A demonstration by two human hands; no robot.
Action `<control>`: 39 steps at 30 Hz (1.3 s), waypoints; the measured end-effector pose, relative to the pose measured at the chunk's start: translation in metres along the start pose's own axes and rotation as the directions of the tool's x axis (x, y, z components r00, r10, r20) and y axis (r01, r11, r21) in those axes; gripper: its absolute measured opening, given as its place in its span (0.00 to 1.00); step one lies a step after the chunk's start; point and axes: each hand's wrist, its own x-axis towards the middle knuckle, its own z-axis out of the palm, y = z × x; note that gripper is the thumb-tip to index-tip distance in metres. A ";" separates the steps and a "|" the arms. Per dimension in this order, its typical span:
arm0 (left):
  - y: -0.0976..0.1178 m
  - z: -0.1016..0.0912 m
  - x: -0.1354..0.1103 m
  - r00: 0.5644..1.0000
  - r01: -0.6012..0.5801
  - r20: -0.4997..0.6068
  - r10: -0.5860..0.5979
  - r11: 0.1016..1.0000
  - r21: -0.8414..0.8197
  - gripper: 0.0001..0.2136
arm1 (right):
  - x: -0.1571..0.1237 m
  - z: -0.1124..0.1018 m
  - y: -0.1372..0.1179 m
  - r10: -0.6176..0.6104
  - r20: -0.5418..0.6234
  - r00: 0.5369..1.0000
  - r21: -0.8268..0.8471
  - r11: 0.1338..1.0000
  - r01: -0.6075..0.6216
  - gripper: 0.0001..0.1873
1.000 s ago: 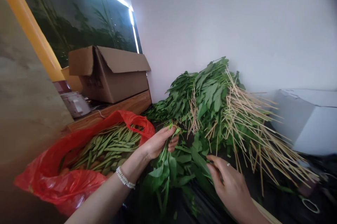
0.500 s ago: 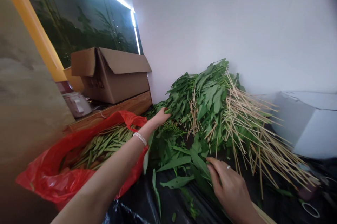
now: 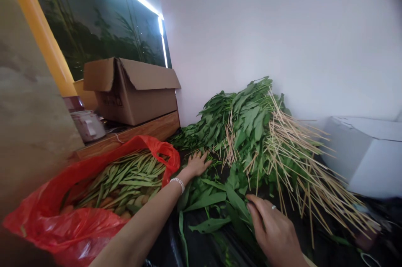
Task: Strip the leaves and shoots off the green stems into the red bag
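Observation:
My left hand (image 3: 197,164), with a beaded bracelet at the wrist, reaches over the loose green leaves (image 3: 209,202) beside the red bag. Its fingers are spread and no held thing shows. Nearer the front, my right hand (image 3: 276,227), wearing a ring, is closed on leafy greens (image 3: 237,198). Their long leaves stick out to the left of the fingers; the grip itself is partly hidden. A tan stick end shows by the right wrist. Behind both hands lies a large heap of leafy greens (image 3: 251,112), with many thin tan sticks (image 3: 301,150) fanning out to the right.
At the left, a red plastic bag (image 3: 106,158) holds green bean pods and brownish round pieces. An open cardboard box (image 3: 141,101) and a white mug (image 3: 89,127) stand on a wooden ledge. Black plastic sheeting (image 3: 204,246) lies below; a white box (image 3: 373,154) stands right.
My left hand has come down and nearer from the heap's left edge, and its fingers have opened from a pinch on something small and green. The right hand keeps its hold.

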 end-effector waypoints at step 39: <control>0.069 0.003 -0.082 0.875 -0.422 -0.459 0.155 0.708 -0.566 0.14 | 0.020 -0.040 0.033 0.405 0.298 0.865 0.059 0.896 -0.440 0.04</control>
